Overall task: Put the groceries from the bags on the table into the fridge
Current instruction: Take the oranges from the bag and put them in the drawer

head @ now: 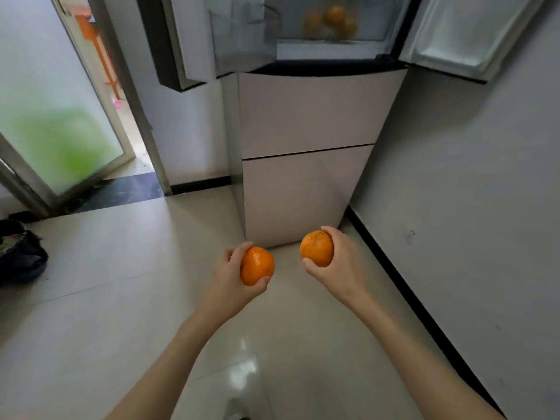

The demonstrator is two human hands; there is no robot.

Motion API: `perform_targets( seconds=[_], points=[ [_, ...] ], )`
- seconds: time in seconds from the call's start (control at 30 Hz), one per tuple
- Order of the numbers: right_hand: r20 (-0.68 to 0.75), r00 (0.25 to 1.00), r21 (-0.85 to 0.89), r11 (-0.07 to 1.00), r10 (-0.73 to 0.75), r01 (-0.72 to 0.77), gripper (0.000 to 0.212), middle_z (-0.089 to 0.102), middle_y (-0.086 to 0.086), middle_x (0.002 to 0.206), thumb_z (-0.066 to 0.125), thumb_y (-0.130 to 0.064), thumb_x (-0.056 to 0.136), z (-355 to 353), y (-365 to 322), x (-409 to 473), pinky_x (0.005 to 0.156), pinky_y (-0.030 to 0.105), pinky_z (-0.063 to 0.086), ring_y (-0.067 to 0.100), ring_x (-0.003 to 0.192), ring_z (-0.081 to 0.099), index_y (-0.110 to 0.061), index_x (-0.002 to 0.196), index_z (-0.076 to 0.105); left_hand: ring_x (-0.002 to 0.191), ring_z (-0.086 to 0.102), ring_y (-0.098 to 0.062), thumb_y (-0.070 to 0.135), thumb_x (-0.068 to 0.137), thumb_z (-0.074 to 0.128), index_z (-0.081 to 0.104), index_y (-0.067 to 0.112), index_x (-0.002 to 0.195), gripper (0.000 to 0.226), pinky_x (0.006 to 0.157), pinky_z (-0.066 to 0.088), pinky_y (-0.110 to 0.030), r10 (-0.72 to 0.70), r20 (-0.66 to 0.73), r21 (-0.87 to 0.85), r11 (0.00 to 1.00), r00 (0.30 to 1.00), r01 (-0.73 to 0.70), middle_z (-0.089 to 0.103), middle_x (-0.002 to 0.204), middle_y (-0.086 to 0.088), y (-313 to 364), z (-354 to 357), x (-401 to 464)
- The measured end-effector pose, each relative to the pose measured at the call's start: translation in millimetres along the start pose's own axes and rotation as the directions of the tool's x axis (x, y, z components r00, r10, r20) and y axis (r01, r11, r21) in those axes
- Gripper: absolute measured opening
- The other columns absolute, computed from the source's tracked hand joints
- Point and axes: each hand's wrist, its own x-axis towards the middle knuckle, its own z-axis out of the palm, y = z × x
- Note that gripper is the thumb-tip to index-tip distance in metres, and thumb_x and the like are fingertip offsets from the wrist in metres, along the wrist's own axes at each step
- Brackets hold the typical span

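A person stands at an open fridge, one orange in each hand. The left hand cups an orange, fingers and thumb curled round its sides. The right hand wraps another orange likewise. Each grip is half closed on firm, light, round fruit with faintly slick peel, best held round the middle. More oranges sit blurred inside the fridge, well above both grips.

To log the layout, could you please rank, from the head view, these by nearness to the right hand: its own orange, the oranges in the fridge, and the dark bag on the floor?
1. Orange, held in the right hand.
2. Dark bag, on the floor far left.
3. Oranges in the fridge, up inside the open compartment.
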Motion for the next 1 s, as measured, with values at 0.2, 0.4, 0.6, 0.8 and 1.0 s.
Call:
perform_targets(
  seconds=[0.2,0.4,0.6,0.8,1.0],
  points=[
    [-0.071,0.997,0.031,0.999,0.028,-0.026,0.071,0.043,0.004,0.134,0.074,-0.026,0.075,-37.3,38.1,78.7,0.098,0.028,0.035,0.021,0.121,0.039,-0.019,0.136,0.039,0.112,0.041,-0.018,0.032,0.077,0.073,0.032,0.023,0.139,0.075,0.089,0.036,-0.024,0.096,0.036,0.021,0.995,0.995,-0.097,0.036,0.132,-0.005,43.8,36.1,97.9],
    [-0.171,0.985,0.030,1.000,-0.005,0.011,0.072,0.041,0.005,0.136,0.072,-0.029,0.078,-88.8,48.9,217.1,0.100,0.034,0.037,0.023,0.123,0.039,-0.021,0.139,0.035,0.113,0.047,-0.019,0.032,0.075,0.075,0.038,0.017,0.129,0.066,0.089,0.039,-0.025,0.255,-0.055,-0.023,0.966,0.965,-0.257,0.047,0.125,-0.004,114.7,44.6,245.8],
    [-0.264,0.961,0.061,0.993,-0.077,0.097,0.070,0.032,0.005,0.137,0.071,-0.028,0.080,-145.8,26.9,351.9,0.092,0.025,0.038,0.020,0.120,0.042,-0.021,0.138,0.034,0.110,0.045,-0.011,0.041,0.077,0.071,0.037,0.023,0.131,0.067,0.091,0.042,-0.028,0.403,-0.139,-0.016,0.912,0.905,-0.409,0.045,0.130,0.001,193.7,22.4,374.9],
    [-0.316,0.935,0.144,0.966,-0.161,0.215,0.072,0.034,0.001,0.139,0.071,-0.026,0.080,-185.1,2.9,470.6,0.092,0.023,0.036,0.009,0.117,0.039,-0.023,0.141,0.031,0.117,0.047,-0.018,0.042,0.077,0.070,0.041,0.024,0.134,0.067,0.099,0.042,-0.037,0.406,-0.292,-0.009,0.904,0.866,-0.427,0.045,0.133,-0.002,254.5,-5.9,477.7],
    [-0.339,0.902,0.205,0.915,-0.266,0.347,0.066,0.043,0.002,0.132,0.072,-0.031,0.077,-215.8,-16.1,596.1,0.096,0.039,0.045,0.018,0.115,0.047,-0.027,0.131,0.034,0.111,0.050,-0.019,0.034,0.078,0.072,0.045,0.018,0.132,0.063,0.093,0.039,-0.026,0.409,-0.534,0.060,0.891,0.740,-0.450,0.050,0.126,-0.008,310.7,-39.5,575.4]
  ],
)
